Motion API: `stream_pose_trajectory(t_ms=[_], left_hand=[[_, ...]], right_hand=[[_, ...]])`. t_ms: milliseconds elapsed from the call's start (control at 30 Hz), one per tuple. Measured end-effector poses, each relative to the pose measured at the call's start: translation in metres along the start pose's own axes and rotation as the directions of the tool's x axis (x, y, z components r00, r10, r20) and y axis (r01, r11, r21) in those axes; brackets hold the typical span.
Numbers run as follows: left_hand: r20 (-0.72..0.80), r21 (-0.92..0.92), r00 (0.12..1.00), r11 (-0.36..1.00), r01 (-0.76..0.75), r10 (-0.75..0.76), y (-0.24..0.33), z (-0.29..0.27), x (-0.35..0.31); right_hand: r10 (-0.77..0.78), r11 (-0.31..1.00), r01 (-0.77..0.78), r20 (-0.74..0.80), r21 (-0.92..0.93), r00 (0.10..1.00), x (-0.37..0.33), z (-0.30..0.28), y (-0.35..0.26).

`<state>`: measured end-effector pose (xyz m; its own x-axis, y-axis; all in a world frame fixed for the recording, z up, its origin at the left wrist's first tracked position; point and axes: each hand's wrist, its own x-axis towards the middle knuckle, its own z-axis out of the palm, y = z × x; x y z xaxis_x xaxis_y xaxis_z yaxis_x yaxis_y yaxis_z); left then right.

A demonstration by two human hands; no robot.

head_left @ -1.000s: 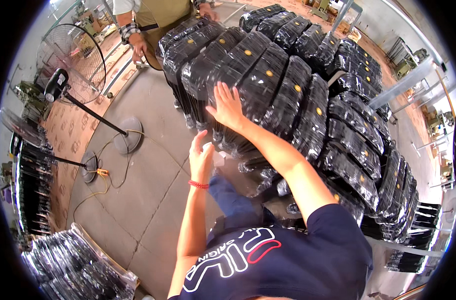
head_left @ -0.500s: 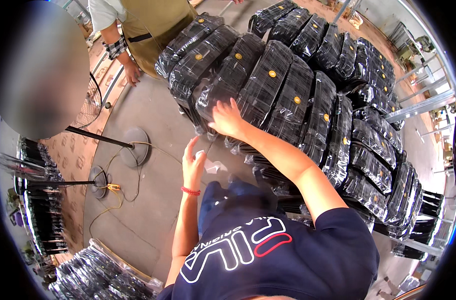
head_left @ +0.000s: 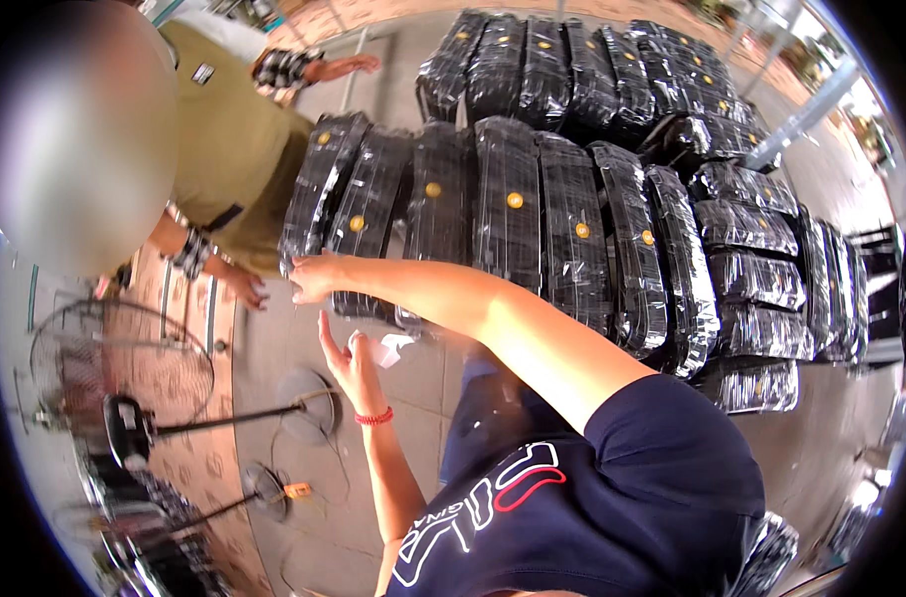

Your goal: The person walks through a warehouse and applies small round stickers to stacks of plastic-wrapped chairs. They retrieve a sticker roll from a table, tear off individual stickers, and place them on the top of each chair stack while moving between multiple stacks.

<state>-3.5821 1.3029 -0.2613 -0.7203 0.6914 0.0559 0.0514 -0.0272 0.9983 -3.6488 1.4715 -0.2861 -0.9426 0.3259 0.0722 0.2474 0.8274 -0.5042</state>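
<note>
Several long bundles wrapped in black plastic film lie side by side, with round yellow stickers on top. My right hand (head_left: 315, 278) reaches across to the near end of the leftmost bundle (head_left: 319, 189). Its fingers are a little apart and hold nothing I can see; whether they touch the film I cannot tell. Just below, my left hand (head_left: 352, 364), with a red bracelet at the wrist, has its index finger stretched out. A crumpled white slip (head_left: 391, 347), apparently paper, is pinched at its thumb. The second bundle (head_left: 368, 184) lies beyond my right forearm.
A person in an olive apron (head_left: 224, 139) stands at the left, one hand (head_left: 242, 285) close to my right hand. More wrapped bundles (head_left: 547, 75) are stacked behind and at the right. A standing fan (head_left: 125, 358) and its cable occupy the floor at the lower left.
My right hand has moved left, from the third bundle to the end of the leftmost. My left hand follows with the white slip. The view has shifted, and the person now stretches one arm over the bundles' far side.
</note>
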Motion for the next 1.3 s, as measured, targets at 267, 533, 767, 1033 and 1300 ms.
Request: stream_pose_trajectory(t_ms=[267,533,767,1033,1300], left_hand=[[0.315,-0.096,0.949,0.994,0.055,-0.023,-0.013,0.069,0.089],[0.592,0.014,0.791,0.979,-0.203,0.156,-0.021,0.178,0.177],[0.688,-0.081,0.725,0.995,0.057,0.014,-0.024,0.208,0.168],[0.778,-0.017,0.628,0.998,0.056,-0.022,-0.011,0.234,0.149],[0.853,0.013,0.519,0.997,0.071,-0.048,-0.011,0.239,0.131]], right_hand=[[0.549,0.833,-0.532,-0.326,0.15,0.769,-0.012,-0.13,0.184],[0.715,0.645,-0.755,-0.254,-0.119,0.651,-0.041,-0.137,0.346],[0.755,0.368,-0.924,-0.546,-0.108,0.364,-0.116,-0.158,0.369],[0.545,0.433,-0.9,-0.811,0.052,0.215,-0.184,-0.194,0.348],[0.492,0.395,-0.893,-0.871,0.216,0.007,-0.25,-0.189,0.384]])
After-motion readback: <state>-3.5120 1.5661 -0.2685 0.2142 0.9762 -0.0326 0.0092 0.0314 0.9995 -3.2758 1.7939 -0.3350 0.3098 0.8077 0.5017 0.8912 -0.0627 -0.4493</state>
